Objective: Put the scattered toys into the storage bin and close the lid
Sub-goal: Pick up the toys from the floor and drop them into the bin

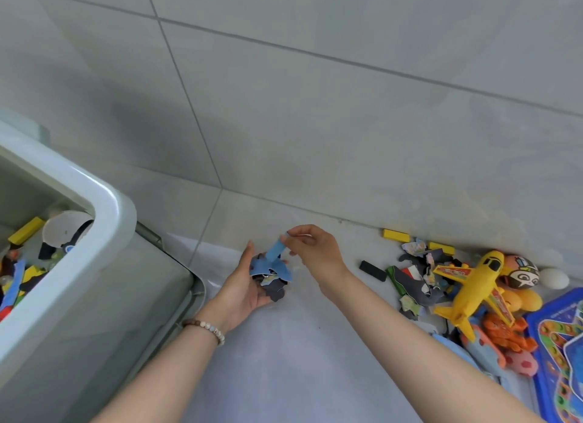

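My left hand [243,287] is palm-up over the floor and cups a stack of blue and dark puzzle pieces [271,274]. Just above it, my right hand [312,249] pinches a light blue piece [275,249] by its top end and holds it over the stack. The pale green storage bin [104,221] stands at the left with its lid off; inside lie a yellow block, a white cup and other toys. More toys are heaped at the right: a yellow toy plane [473,284], loose puzzle pieces [416,274] and a round painted face ball [520,273].
Yellow blocks [396,235] and a black block [373,270] lie along the tiled wall's base. A white egg [554,278], orange toys [508,331] and a blue game board [558,347] crowd the lower right. Bare floor lies between my arms.
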A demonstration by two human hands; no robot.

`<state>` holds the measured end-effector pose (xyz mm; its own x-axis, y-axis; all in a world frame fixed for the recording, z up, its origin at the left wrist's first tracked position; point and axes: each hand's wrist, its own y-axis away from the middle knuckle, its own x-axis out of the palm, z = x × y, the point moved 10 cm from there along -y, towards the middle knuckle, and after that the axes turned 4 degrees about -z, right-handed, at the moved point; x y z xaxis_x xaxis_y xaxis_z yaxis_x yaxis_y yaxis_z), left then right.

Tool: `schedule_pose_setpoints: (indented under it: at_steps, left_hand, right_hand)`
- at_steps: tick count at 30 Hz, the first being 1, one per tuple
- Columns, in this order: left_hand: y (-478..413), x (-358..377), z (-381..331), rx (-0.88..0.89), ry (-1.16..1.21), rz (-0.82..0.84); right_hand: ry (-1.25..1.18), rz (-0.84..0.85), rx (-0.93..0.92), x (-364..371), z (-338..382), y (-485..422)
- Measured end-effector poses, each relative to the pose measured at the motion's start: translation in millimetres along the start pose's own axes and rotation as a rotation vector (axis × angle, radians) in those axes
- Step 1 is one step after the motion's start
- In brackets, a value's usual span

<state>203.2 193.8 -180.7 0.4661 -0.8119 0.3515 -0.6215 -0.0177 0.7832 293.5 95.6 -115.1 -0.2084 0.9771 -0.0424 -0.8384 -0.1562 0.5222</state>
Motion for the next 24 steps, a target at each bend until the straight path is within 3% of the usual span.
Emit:
schedule_pose_setpoints:
  at_steps: [3,8,11,15,17,19,21,24]
  left_hand:
    - [2,35,2,0.011,-0.056,0.070]
    - [3,68,10,0.031,-0.173,0.108]
    - [3,75,24,-0.006,-0.162,0.074]
    - [2,74,44,-0.051,-0.125,0.046]
    - [2,74,49,-0.061,-0.124,0.046]
    - [0,76,53,-0.074,-0.120,0.049]
    - [-3,84,56,-0.078,-0.103,0.086]
    - [-2,103,59,-0.079,-0.105,0.158]
  right_hand:
    - [0.209,0.037,-0.079,-21,3,4]
    - [0.505,-0.335,-0.205,-146,-3,2]
    - [0.744,-0.333,-0.169,-172,-28,4]
    - [0.889,-0.375,-0.171,-174,-45,4]
    - [0.856,-0.400,-0.181,-171,-44,5]
    - [0.660,-0.390,-0.168,-166,-38,10]
    - [0.453,-0.308,-0.144,-150,-32,20]
    - [0.428,-0.153,-0.101,-121,-31,37]
